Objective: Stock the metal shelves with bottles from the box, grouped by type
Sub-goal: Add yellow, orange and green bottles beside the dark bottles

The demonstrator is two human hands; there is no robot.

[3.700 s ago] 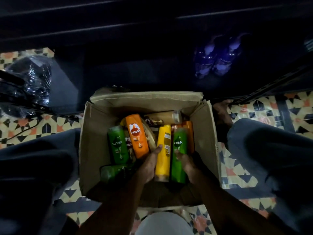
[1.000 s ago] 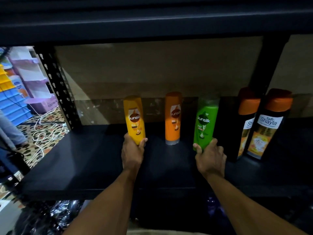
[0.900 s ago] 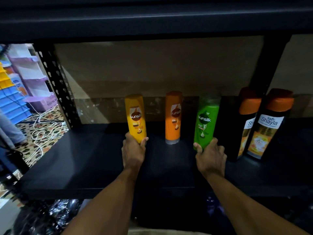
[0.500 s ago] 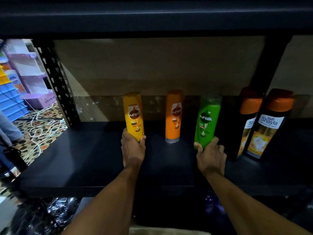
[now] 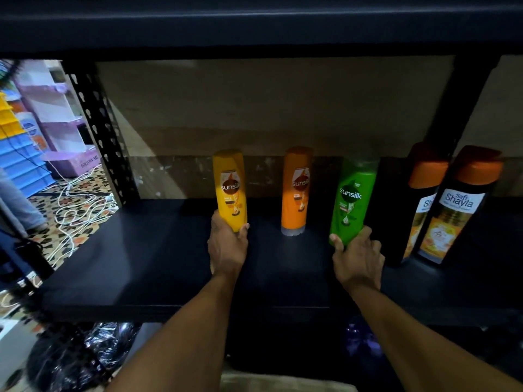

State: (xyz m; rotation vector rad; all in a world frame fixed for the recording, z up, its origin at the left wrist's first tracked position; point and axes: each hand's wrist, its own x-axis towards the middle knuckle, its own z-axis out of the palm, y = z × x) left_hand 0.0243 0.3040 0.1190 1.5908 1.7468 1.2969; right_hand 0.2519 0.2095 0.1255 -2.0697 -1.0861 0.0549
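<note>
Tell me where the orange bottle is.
Head view, centre: the orange bottle stands on the black shelf, between the yellow bottle and the green bottle.

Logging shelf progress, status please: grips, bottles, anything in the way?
Left grip holds yellow Sunsilk bottle, right grip holds green Sunsilk bottle. Orange Sunsilk bottle stands free between them. Safi Shayla bottles close beside green one.

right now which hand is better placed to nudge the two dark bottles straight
Probably the right hand: it sits just beside the dark bottles, though it grips the green bottle. The left hand holds the yellow bottle, farther away.
</note>
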